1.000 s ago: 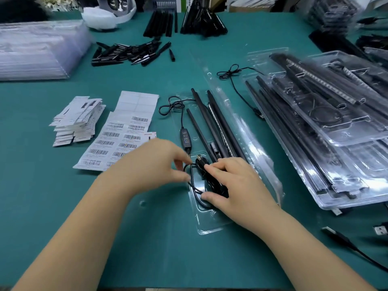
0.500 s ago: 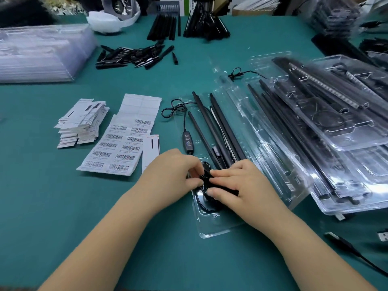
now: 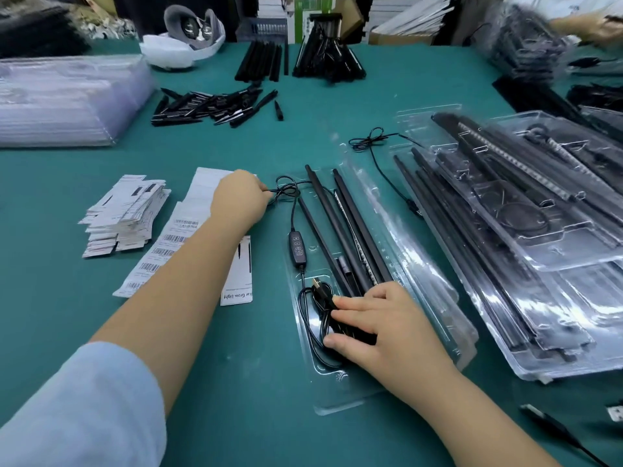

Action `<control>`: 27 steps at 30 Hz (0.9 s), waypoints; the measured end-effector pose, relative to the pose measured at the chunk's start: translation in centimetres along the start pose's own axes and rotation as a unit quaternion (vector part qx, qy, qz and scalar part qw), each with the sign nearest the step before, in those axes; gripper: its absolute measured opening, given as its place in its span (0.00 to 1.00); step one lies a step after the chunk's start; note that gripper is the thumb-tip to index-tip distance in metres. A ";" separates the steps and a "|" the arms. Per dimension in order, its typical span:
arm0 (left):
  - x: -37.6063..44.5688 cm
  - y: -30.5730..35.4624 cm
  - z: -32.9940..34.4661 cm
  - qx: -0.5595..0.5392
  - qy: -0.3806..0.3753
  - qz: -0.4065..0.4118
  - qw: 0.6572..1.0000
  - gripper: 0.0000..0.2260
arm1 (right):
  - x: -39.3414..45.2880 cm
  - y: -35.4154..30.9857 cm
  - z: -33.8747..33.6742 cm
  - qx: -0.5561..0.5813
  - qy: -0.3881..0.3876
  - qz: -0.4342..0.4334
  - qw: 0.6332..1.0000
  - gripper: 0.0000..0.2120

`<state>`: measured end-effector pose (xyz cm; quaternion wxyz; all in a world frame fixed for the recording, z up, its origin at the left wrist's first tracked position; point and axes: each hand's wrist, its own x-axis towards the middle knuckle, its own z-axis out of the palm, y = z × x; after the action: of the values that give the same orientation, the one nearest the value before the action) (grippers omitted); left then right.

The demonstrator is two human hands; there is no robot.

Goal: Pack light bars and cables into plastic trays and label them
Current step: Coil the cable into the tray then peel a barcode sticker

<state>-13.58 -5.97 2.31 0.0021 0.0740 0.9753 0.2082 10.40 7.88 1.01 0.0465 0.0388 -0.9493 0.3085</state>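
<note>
The clear plastic tray [image 3: 340,392] is seen lying open on the green table [image 3: 236,399], and black light bars [image 3: 340,227] are laid lengthwise in it. The coiled black cable [image 3: 312,326] is being pressed into the tray's near compartment by the right hand [image 3: 387,328], fingers fairly straight and flat on the coil, the USB plug [image 3: 318,287] poking out just beyond the fingertips. The inline controller [image 3: 297,247] is stretched along the tray's left edge. Further up, the tied bundle of cable [image 3: 286,190] is pinched by the left hand [image 3: 241,198], beside the tray's far end. Barcode label sheets [image 3: 168,241] are partly covered by the left forearm, with a stack of cut labels [image 3: 126,214] just left of them. Filled trays [image 3: 539,264] are stacked at the right.
</note>
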 end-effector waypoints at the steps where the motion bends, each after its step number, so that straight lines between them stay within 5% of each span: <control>1: 0.0 0.3 0.1 0.024 0.006 0.014 1.000 0.11 | 0.0 0.0 0.0 0.009 0.000 0.001 1.000 0.23; 4: -0.5 1.2 0.3 0.128 0.015 0.071 0.989 0.12 | -0.1 0.0 0.1 -0.009 0.011 -0.006 1.000 0.22; 8: -1.1 1.7 0.6 0.124 -0.032 0.099 0.987 0.14 | -0.1 0.1 0.2 -0.010 0.017 -0.003 1.000 0.22; 14: -0.6 0.9 -0.3 -0.180 -0.099 0.020 0.978 0.04 | -0.1 -0.1 0.1 -0.009 0.024 -0.011 1.000 0.21; 19: -0.7 2.1 -0.4 -0.024 -0.073 0.082 0.994 0.02 | 0.0 -0.3 0.0 0.014 0.020 -0.006 1.000 0.20; 27: -1.0 1.0 0.7 0.040 0.005 0.164 0.986 0.15 | 0.0 -0.4 0.0 0.006 0.019 -0.006 1.000 0.21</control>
<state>-12.44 -4.93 2.08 -0.0402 0.2322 0.9574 0.1667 10.43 7.60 1.25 0.0659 0.0393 -0.9461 0.3145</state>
